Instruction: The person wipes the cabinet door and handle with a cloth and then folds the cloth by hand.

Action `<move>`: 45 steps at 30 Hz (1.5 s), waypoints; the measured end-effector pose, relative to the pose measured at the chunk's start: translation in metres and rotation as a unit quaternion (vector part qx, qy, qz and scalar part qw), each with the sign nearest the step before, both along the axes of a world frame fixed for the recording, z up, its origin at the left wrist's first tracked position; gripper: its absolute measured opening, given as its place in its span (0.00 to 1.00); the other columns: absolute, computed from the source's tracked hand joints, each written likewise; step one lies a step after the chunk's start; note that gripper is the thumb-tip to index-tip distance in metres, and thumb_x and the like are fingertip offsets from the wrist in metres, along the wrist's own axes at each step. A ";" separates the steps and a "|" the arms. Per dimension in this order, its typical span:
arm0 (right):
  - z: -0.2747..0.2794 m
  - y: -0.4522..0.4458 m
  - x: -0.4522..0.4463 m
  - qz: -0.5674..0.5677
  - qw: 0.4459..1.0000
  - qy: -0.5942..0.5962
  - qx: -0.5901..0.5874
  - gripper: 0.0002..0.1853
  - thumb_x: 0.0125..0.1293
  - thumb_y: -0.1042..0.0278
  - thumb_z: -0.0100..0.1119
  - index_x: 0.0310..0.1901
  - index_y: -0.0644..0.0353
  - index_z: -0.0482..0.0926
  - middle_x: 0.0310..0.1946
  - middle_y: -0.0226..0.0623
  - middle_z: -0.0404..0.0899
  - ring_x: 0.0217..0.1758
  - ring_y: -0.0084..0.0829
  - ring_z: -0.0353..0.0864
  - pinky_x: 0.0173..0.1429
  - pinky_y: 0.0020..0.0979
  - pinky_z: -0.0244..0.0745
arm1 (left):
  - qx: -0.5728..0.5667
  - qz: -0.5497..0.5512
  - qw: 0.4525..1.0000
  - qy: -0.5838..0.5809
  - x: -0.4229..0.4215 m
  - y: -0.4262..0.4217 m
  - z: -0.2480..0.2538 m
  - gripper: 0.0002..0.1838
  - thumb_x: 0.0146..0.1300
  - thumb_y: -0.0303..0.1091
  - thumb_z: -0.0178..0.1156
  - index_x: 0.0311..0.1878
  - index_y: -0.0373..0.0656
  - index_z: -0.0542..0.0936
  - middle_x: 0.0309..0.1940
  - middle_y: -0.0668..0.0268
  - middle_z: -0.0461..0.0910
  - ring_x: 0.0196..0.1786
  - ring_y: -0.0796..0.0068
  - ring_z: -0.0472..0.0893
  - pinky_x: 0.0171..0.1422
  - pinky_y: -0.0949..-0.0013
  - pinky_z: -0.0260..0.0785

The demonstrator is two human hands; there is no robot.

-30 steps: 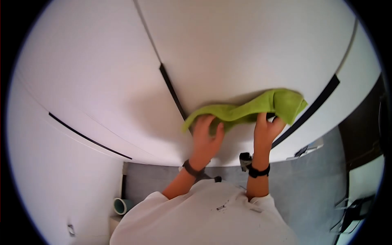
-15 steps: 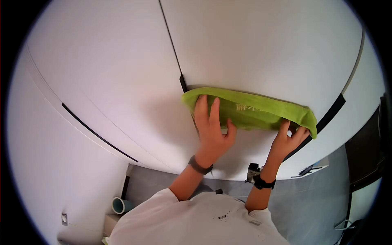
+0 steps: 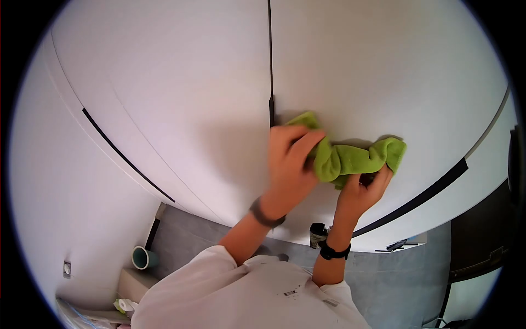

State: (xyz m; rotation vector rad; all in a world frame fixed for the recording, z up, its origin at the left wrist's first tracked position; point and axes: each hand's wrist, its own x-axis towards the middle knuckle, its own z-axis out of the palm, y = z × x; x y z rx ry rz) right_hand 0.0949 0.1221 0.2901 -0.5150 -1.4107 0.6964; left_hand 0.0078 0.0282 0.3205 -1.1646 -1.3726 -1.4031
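A green cloth (image 3: pixel 357 159) is bunched up against the white cabinet door (image 3: pixel 378 71), sagging in folds between my two hands. My left hand (image 3: pixel 290 167), slightly blurred, has its fingers closed round the cloth's left end, beside the dark seam between two doors. Lower and to the right, my right hand (image 3: pixel 361 197) is closed on the cloth's right end, its fingertips partly hidden under the fabric.
Black handle strips run along the doors, one at the right (image 3: pixel 422 203) and one at the left (image 3: pixel 126 156). Below on the grey floor (image 3: pixel 394 279) stand a teal bin (image 3: pixel 143 257) and a cardboard box (image 3: pixel 134 285). A wall socket (image 3: pixel 67 269) is at lower left.
The cloth was spread wide and hanging flat; now it is gathered and crumpled. My right hand has moved left, closer to my left hand, and my left fingers have closed on the cloth.
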 end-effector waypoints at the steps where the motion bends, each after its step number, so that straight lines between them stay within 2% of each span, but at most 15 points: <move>1: 0.002 -0.002 0.001 0.012 1.000 -0.017 -0.010 0.16 0.62 0.79 0.60 0.52 0.66 0.74 0.47 0.36 0.73 0.46 0.25 0.76 0.46 0.25 0.74 | 0.018 0.032 0.999 0.028 0.007 -0.021 0.002 0.23 0.40 0.22 0.69 0.45 0.43 0.80 0.41 0.61 0.73 0.43 0.61 0.72 0.47 0.61 0.66; 2: 0.005 -0.001 -0.002 0.009 1.000 -0.014 -0.010 0.16 0.62 0.79 0.60 0.52 0.66 0.74 0.47 0.36 0.73 0.46 0.25 0.76 0.46 0.25 0.74 | 0.036 0.064 0.996 0.059 0.009 -0.042 0.005 0.22 0.39 0.24 0.70 0.43 0.44 0.79 0.40 0.61 0.73 0.43 0.62 0.73 0.46 0.62 0.66; 4: 0.009 -0.004 -0.004 0.087 0.994 -0.029 0.067 0.22 0.56 0.77 0.65 0.54 0.65 0.75 0.43 0.41 0.74 0.37 0.30 0.79 0.35 0.27 0.77 | 0.091 0.109 0.985 0.098 -0.001 -0.070 0.000 0.22 0.38 0.27 0.72 0.41 0.43 0.79 0.41 0.61 0.73 0.43 0.63 0.73 0.48 0.59 0.67; 9: 0.034 -0.051 -0.043 0.229 0.972 -0.052 -0.019 0.23 0.55 0.73 0.67 0.53 0.63 0.76 0.36 0.39 0.80 0.29 0.32 0.82 0.34 0.29 0.79 | 0.157 0.226 0.961 -0.015 -0.045 -0.110 -0.002 0.17 0.50 0.19 0.65 0.44 0.39 0.75 0.48 0.55 0.74 0.51 0.60 0.75 0.58 0.58 0.69; 11: 0.043 -0.062 -0.055 0.293 0.955 -0.037 0.007 0.22 0.55 0.69 0.68 0.52 0.60 0.77 0.31 0.37 0.83 0.28 0.31 0.84 0.32 0.29 0.78 | 0.191 0.183 0.964 -0.041 -0.058 -0.129 -0.006 0.16 0.55 0.17 0.60 0.47 0.38 0.72 0.50 0.53 0.74 0.53 0.61 0.76 0.58 0.61 0.71; 16: 0.057 -0.056 -0.053 0.266 0.954 -0.127 0.045 0.20 0.55 0.61 0.69 0.49 0.56 0.78 0.25 0.33 0.82 0.24 0.31 0.83 0.28 0.29 0.75 | 0.221 0.075 0.962 -0.143 -0.064 -0.169 -0.013 0.09 0.63 0.20 0.55 0.45 0.38 0.68 0.48 0.54 0.75 0.50 0.64 0.78 0.52 0.64 0.76; 18: 0.070 -0.055 -0.054 0.185 0.955 -0.194 0.125 0.17 0.56 0.60 0.68 0.45 0.54 0.79 0.22 0.32 0.81 0.22 0.30 0.82 0.26 0.29 0.74 | 0.187 0.062 0.970 -0.141 -0.064 -0.173 -0.013 0.07 0.63 0.19 0.52 0.41 0.39 0.66 0.41 0.56 0.75 0.45 0.68 0.77 0.52 0.65 0.74; 21: 0.073 -0.054 -0.053 0.179 0.947 -0.240 0.115 0.13 0.56 0.60 0.67 0.41 0.52 0.79 0.19 0.31 0.80 0.20 0.31 0.80 0.25 0.30 0.73 | 0.121 0.098 0.981 -0.112 -0.070 -0.187 -0.020 0.08 0.63 0.18 0.52 0.41 0.40 0.66 0.40 0.56 0.75 0.42 0.71 0.75 0.51 0.67 0.71; 24: 0.063 -0.052 -0.052 0.145 0.941 -0.280 0.126 0.13 0.55 0.60 0.69 0.39 0.54 0.78 0.16 0.30 0.78 0.18 0.31 0.79 0.23 0.30 0.72 | 0.096 0.051 0.986 -0.130 -0.080 -0.197 -0.013 0.10 0.62 0.23 0.57 0.41 0.41 0.65 0.41 0.56 0.74 0.41 0.72 0.74 0.51 0.70 0.69; 27: 0.052 -0.052 -0.052 0.187 0.951 -0.226 0.101 0.13 0.55 0.61 0.70 0.37 0.56 0.78 0.15 0.30 0.76 0.17 0.31 0.78 0.23 0.29 0.71 | 0.014 0.043 0.996 -0.082 -0.086 -0.206 -0.005 0.10 0.62 0.22 0.55 0.42 0.40 0.65 0.42 0.56 0.73 0.42 0.72 0.74 0.52 0.71 0.68; 28: 0.053 -0.054 -0.055 0.183 0.952 -0.227 0.098 0.13 0.55 0.61 0.70 0.37 0.56 0.78 0.15 0.30 0.76 0.17 0.31 0.78 0.23 0.29 0.71 | 0.012 0.038 0.996 -0.084 -0.087 -0.207 -0.002 0.10 0.62 0.22 0.55 0.42 0.40 0.65 0.42 0.56 0.73 0.42 0.72 0.74 0.52 0.71 0.68; 30: 0.057 -0.061 -0.062 0.149 0.976 -0.104 0.123 0.12 0.57 0.61 0.69 0.33 0.59 0.78 0.15 0.32 0.76 0.18 0.30 0.77 0.24 0.28 0.71 | 0.009 0.053 0.992 -0.110 -0.087 -0.207 0.002 0.07 0.64 0.21 0.53 0.42 0.39 0.66 0.41 0.57 0.75 0.43 0.72 0.74 0.52 0.69 0.69; 33: 0.066 -0.072 -0.065 0.161 0.981 -0.082 0.068 0.12 0.60 0.61 0.67 0.31 0.59 0.78 0.16 0.33 0.76 0.18 0.28 0.77 0.24 0.26 0.71 | 0.036 0.030 0.990 -0.133 -0.094 -0.210 0.003 0.07 0.65 0.22 0.52 0.44 0.38 0.68 0.42 0.58 0.75 0.43 0.74 0.74 0.51 0.71 0.69; 38: 0.066 -0.075 -0.059 0.151 0.975 -0.163 0.026 0.14 0.62 0.58 0.66 0.30 0.59 0.76 0.15 0.34 0.76 0.17 0.28 0.75 0.24 0.27 0.70 | -0.084 0.087 0.980 -0.159 -0.109 -0.230 0.006 0.15 0.66 0.25 0.54 0.55 0.34 0.70 0.45 0.59 0.76 0.46 0.72 0.76 0.55 0.71 0.67; 45: 0.073 -0.079 -0.067 0.059 0.979 -0.182 0.070 0.19 0.60 0.56 0.68 0.23 0.59 0.71 0.13 0.33 0.72 0.14 0.28 0.69 0.21 0.28 0.65 | -0.225 -0.003 0.948 -0.225 -0.127 -0.255 0.004 0.11 0.60 0.25 0.63 0.45 0.34 0.77 0.35 0.62 0.81 0.36 0.74 0.78 0.44 0.74 0.70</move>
